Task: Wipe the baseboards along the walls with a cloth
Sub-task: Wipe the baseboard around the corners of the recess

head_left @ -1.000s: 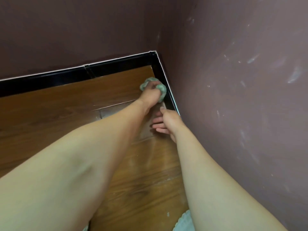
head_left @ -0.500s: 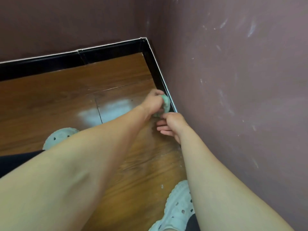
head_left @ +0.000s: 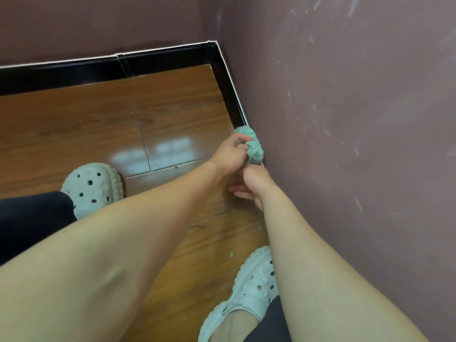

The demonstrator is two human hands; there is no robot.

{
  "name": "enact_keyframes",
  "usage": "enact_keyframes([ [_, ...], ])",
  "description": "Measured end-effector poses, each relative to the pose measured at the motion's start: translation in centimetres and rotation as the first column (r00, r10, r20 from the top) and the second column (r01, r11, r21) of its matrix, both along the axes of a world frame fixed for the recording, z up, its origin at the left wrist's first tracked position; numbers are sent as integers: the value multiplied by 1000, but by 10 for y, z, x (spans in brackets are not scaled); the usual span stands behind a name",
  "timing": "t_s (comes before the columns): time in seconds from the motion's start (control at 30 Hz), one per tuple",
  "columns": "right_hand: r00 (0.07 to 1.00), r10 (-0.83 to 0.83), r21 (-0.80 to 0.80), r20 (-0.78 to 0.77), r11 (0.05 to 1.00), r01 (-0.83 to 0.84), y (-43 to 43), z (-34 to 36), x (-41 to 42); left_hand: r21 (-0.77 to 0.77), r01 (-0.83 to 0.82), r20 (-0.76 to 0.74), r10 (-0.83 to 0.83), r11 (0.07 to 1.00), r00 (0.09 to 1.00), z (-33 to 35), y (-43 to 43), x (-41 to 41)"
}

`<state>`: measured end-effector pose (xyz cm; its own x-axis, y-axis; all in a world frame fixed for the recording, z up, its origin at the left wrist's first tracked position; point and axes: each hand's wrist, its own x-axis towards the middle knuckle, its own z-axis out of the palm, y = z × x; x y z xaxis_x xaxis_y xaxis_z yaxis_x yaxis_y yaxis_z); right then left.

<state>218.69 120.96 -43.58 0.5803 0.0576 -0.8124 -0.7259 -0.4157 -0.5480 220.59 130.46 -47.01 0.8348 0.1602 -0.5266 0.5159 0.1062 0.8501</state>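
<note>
Head view: left hand [head_left: 229, 156] grips one cloth [head_left: 254, 143] beside right hand [head_left: 256, 186].

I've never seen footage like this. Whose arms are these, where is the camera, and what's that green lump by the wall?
There is no machine here: a person wears a wide-angle camera on the head, so you look down along their own bare arms. The left hand grips a crumpled pale green cloth and presses it against the glossy black baseboard at the foot of the mauve wall. The right hand sits close by, fingers loose, holding nothing. Underneath is a brown wood-look floor, and the person's two pale perforated clogs stand on it.
</note>
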Motion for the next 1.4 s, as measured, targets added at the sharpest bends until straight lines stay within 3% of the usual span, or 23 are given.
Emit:
enact_keyframes([
  [0.1, 1000, 22, -6, 11, 1000, -22, -3, -3, -12, -22, 42, -26, -43, 999, 999, 3, -7, -11],
  [0.3, 999, 3, 0, -45, 1000, -3, -16, -2, -23, -30, -55, 11, 56, 998, 998, 21, -3, 10],
  [0.47, 998, -24, 4, -54, 1000, 25, -30, -6, -23, 122, 60, 68, -68, 991, 995, 23, -15, -2],
  [0.6, 999, -49, 5, -25, 999, 49, -29, -9, -20, 129, 229, -19, -229, 965, 973, 1, -19, -25],
  [0.67, 999, -38, 18, -21, 999, 38, -25, -9, -18, 101, 172, -5, -172, 980, 985, 1, -20, -27],
  [0.8, 998, -33, 37, -50, 999, 35, -18, -8, -15, 7, -95, 41, 95, 995, 995, 5, -10, -6],
  [0.87, 996, -48, 45, -77, 998, 51, -20, -7, -15, -13, -123, 13, 124, 992, 992, 9, -4, 5],
  [1.03, 994, -59, 24, -92, 998, 61, -30, -12, -18, 64, 75, 64, -79, 995, 995, 9, -5, -6],
  [1.17, 996, -51, 21, -67, 998, 52, -22, -16, -21, 22, 190, 23, -190, 982, 981, 2, -11, -29],
  [1.3, 997, -28, 55, -68, 998, 32, -19, -13, -21, 56, -32, 38, 30, 998, 999, 9, -14, -22],
  [1.4, 996, -39, 60, -85, 997, 44, -28, -13, -21, -55, -173, -33, 172, 983, 985, 11, -4, -4],
])
